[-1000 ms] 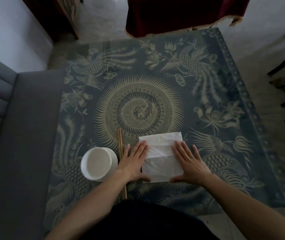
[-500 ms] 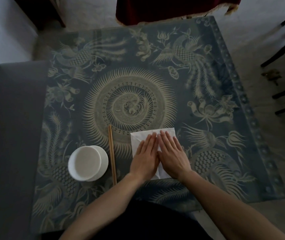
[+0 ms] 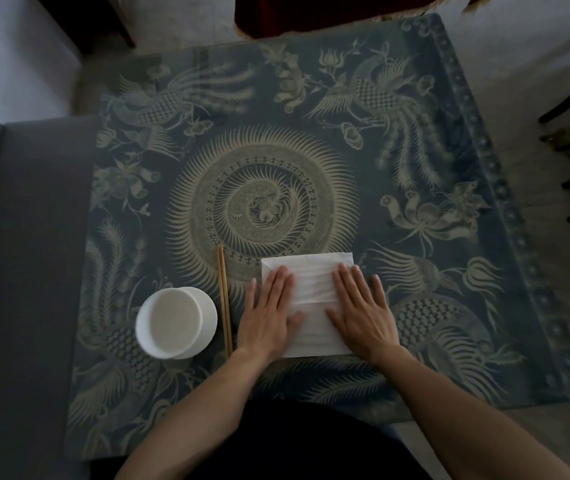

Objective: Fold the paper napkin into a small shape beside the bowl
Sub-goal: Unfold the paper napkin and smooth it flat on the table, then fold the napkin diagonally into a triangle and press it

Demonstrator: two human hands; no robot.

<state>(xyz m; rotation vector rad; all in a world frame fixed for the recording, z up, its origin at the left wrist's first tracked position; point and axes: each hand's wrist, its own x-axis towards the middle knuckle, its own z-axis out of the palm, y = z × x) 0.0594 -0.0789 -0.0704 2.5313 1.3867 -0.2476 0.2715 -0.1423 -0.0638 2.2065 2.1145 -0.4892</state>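
From the head camera, your left hand (image 3: 269, 313) and right hand (image 3: 363, 313) lie flat on the white napkin (image 3: 311, 289), fingers straight and close together, thumbs splayed inward. The napkin sits at five o'clock of the table (image 3: 484, 237) medallion, chopsticks (image 3: 224, 299) between it and the bowl (image 3: 174, 323) at its nine o'clock.

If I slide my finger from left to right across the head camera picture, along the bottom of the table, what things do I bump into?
Grey sofa → white bowl → chopsticks → left hand → paper napkin → right hand → patterned table
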